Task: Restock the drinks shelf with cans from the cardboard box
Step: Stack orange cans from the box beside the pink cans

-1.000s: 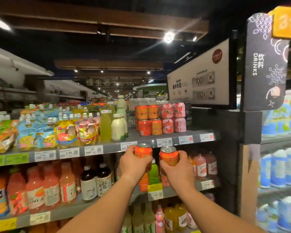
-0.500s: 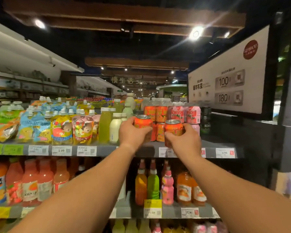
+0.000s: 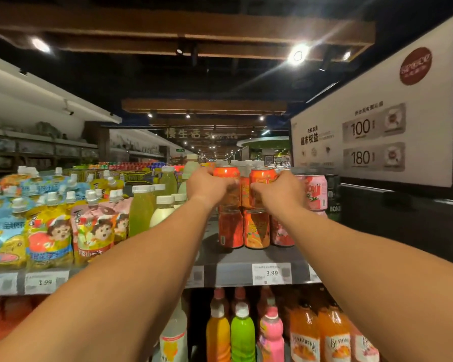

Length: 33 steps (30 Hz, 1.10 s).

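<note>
Two orange cans: left can [image 3: 226, 176] gripped in left hand [image 3: 207, 186], right can [image 3: 262, 178] gripped in right hand [image 3: 280, 192], both upright at second-tier height. Three cans [image 3: 256, 228] at 6 o'clock beneath on shelf [image 3: 233, 274]. Pink can [image 3: 316, 192] at 3 o'clock. Pouches [image 3: 47, 231] at 9 o'clock.

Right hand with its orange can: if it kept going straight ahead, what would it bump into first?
Probably the pink can on the upper tier, just beyond the right hand and its orange can; depth is hard to judge.
</note>
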Available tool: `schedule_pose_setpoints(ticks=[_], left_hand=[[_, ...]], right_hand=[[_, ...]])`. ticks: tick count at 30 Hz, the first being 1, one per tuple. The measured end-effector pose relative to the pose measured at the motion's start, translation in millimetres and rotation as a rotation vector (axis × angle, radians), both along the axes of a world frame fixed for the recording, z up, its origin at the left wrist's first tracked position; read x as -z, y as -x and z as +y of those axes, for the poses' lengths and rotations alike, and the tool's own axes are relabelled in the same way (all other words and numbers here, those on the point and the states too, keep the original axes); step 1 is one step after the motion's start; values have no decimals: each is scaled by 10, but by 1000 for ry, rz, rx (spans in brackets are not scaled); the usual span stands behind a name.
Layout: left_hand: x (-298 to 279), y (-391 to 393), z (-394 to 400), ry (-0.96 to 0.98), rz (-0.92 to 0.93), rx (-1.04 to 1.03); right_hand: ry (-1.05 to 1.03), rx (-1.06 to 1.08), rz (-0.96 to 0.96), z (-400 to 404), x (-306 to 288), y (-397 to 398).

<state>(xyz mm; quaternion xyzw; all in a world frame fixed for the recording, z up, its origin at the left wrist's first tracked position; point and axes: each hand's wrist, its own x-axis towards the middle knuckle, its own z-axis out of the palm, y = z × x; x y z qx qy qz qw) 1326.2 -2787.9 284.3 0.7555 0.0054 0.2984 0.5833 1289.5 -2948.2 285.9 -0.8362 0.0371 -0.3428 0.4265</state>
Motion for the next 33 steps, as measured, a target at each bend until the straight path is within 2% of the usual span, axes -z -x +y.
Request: schedule_pose_setpoints(ticks=[8,15,25,33], left_hand=[[128,-287,34,-66,34,-5],[247,-525,84,-21,18,93],[288,-378,67,-91,12,100],[327,-371,55,-161,-12,35]], right_hand=[[115,20,-30,106,103,-269],[158,78,1,128,113,-325],[403,147,6,153,112,-439],[371,137,-1,133,158,-461]])
